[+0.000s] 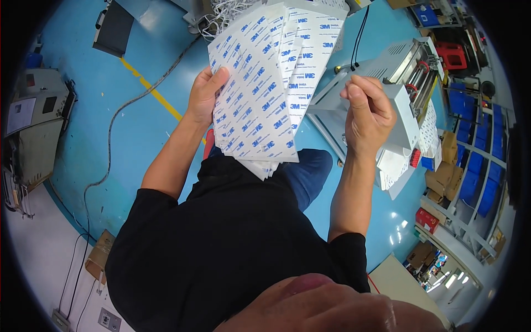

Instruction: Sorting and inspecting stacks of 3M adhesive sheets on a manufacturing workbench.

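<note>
My left hand (203,97) grips the left edge of a fanned stack of white sheets (249,102) with a repeating blue print. Its thumb lies on top of the front sheet, and its other fingers are hidden behind. The stack hangs tilted in front of my body, its lower corners close to my lap. To the right of the sheets, my right hand (369,113) is raised with thumb and fingers pinched together. Whether anything small is between those fingertips cannot be seen. Behind that hand stands a grey-white machine (384,63) with rollers at its right end.
Tangled white strips (220,17) lie behind the sheets. A dark cable (113,130) crosses the blue floor (146,146) at left, near a grey machine (41,119). Printed sheets (390,166) lie below the roller machine. Shelving with blue bins (473,171) and cardboard boxes (445,180) lines the right.
</note>
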{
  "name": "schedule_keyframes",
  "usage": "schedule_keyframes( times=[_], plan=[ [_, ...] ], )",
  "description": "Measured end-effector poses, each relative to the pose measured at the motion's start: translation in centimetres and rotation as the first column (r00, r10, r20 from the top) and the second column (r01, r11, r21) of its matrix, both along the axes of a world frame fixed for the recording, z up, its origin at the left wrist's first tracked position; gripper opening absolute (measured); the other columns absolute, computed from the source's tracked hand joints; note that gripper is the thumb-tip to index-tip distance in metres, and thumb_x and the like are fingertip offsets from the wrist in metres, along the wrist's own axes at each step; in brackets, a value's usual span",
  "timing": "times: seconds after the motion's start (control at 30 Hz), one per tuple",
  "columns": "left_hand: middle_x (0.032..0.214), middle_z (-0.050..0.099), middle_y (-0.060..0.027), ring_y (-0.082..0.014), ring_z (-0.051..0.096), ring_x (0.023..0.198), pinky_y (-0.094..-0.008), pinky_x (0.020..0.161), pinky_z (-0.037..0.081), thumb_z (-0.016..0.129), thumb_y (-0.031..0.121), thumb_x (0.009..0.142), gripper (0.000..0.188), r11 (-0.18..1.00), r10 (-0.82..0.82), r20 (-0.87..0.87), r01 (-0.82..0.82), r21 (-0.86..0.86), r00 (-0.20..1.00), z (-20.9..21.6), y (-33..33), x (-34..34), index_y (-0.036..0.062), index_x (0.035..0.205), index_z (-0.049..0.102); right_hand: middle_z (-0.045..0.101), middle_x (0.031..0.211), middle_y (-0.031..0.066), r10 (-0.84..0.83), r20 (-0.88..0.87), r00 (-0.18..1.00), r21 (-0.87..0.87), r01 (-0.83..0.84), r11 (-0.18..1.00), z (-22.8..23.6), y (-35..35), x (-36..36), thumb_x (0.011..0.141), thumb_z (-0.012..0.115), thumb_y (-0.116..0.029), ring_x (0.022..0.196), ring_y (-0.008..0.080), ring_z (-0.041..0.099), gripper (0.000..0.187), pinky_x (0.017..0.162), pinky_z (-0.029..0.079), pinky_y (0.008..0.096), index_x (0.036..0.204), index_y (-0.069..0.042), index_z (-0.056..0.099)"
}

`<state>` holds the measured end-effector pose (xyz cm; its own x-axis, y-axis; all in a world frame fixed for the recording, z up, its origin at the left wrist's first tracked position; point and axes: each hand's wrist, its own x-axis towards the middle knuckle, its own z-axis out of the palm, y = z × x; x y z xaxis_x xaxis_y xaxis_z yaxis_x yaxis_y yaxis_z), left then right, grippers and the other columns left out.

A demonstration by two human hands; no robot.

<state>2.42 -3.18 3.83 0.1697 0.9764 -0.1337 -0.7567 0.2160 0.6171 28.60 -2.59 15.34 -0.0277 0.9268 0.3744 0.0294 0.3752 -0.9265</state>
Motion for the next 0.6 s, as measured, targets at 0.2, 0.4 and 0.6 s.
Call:
schedule_keyframes(
  times=[0.2, 0.4, 0.6],
  plan=[
    [0.103, 0.063, -0.0162, -0.0198, 0.066, 0.084, -0.0303, 0.073, 0.056, 0.059, 0.023, 0.088, 0.037, 0.999, -0.019, 0.164, 0.026, -0.043, 0.986, -0.5, 0.0, 1.0, -0.0029, 0.114, 0.052, 0.058, 0.096, 0.0159, 0.006, -0.043, 0.999, 0.053, -0.003, 0.999, 0.0, 1.1, -0.7, 0.082, 0.059, 0.007, 0.084, 0.0197, 0.06, 0.015, 0.074, 0.051, 0.0283, 0.096, 0.006, 0.061],
    [0.109, 0.06, -0.0183, -0.023, 0.065, 0.09, -0.034, 0.075, 0.056, 0.055, 0.027, 0.09, 0.044, 0.984, -0.01, 0.337, 0.07, -0.165, 0.942, 1.2, -0.1, 2.3, -0.0029, 0.121, 0.047, 0.059, 0.089, 0.0146, 0.019, -0.159, 0.987, 0.071, -0.008, 0.997, 0.1, 1.8, -0.6, 0.084, 0.057, 0.005, 0.076, 0.0201, 0.062, 0.008, 0.069, 0.052, 0.029, 0.092, 0.005, 0.057],
    [0.121, 0.054, -0.0188, -0.0279, 0.058, 0.106, -0.0401, 0.093, 0.046, 0.049, 0.037, 0.091, 0.057, 0.971, -0.194, 0.66, 0.236, 0.026, 0.725, 1.8, -0.2, 3.7, -0.0025, 0.131, 0.038, 0.059, 0.087, 0.0132, 0.014, -0.008, 1.0, 0.222, -0.012, 0.975, 0.3, 2.2, -0.4, 0.085, 0.057, 0.005, 0.076, 0.019, 0.062, 0.007, 0.068, 0.052, 0.0273, 0.092, 0.005, 0.059]
  ],
)
